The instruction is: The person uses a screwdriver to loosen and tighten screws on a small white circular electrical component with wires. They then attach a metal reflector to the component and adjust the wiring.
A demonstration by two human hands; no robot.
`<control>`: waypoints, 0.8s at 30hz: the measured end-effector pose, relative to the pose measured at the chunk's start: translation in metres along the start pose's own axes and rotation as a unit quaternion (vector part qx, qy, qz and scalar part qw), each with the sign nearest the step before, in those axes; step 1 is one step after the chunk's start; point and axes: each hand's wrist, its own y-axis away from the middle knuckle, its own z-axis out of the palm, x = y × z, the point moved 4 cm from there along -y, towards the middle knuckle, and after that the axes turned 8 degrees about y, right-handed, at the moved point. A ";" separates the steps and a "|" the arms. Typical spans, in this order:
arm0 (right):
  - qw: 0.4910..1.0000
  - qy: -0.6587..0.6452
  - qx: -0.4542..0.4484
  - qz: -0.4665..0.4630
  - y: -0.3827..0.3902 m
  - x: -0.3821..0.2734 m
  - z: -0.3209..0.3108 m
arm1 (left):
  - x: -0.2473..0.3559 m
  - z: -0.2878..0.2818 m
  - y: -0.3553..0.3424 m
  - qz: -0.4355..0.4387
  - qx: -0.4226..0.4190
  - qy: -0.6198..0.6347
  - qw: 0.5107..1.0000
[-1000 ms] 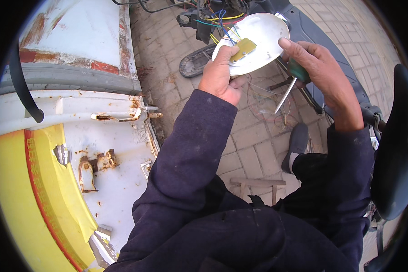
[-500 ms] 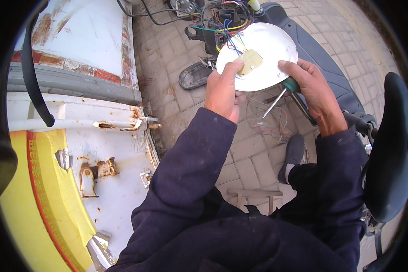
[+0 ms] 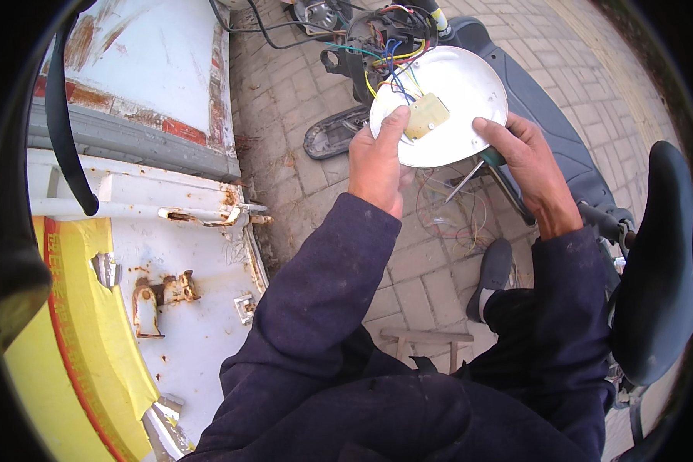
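Observation:
My left hand (image 3: 375, 165) grips a round white plate (image 3: 466, 85) by its near left edge, thumb beside a tan rectangular module (image 3: 427, 117). Coloured wires (image 3: 396, 71) run from the plate to a dark cluster of electrical parts (image 3: 362, 42) above it. My right hand (image 3: 527, 165) is closed on a screwdriver, whose green handle (image 3: 491, 156) shows under the plate's right edge and whose metal shaft (image 3: 462, 182) points down-left. Its thumb lies on the plate's rim.
Dark scooter body (image 3: 554, 142) and black saddle (image 3: 658, 262) at right; grey oblong part (image 3: 323, 142) on paving (image 3: 423, 269); thin wires (image 3: 458, 223); wooden stool (image 3: 427, 337) between my legs; rusty white metal panel (image 3: 192, 331) with torn yellow sheet (image 3: 100, 354) at left.
The plate, both hands and the screwdriver now appear lower in view, as does the saddle. The plate shows more face-on, and my right thumb has come down onto its rim.

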 end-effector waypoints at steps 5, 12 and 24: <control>1.000 0.017 -0.009 -0.002 0.000 0.001 -0.003 | 0.001 0.001 0.001 0.057 -0.019 -0.022 0.998; 1.000 0.030 -0.009 -0.001 0.000 0.002 -0.001 | 0.000 -0.005 -0.004 0.057 -0.030 -0.048 0.997; 1.000 0.011 -0.014 -0.015 0.001 -0.006 0.004 | 0.000 -0.012 -0.007 -0.001 -0.032 -0.051 0.998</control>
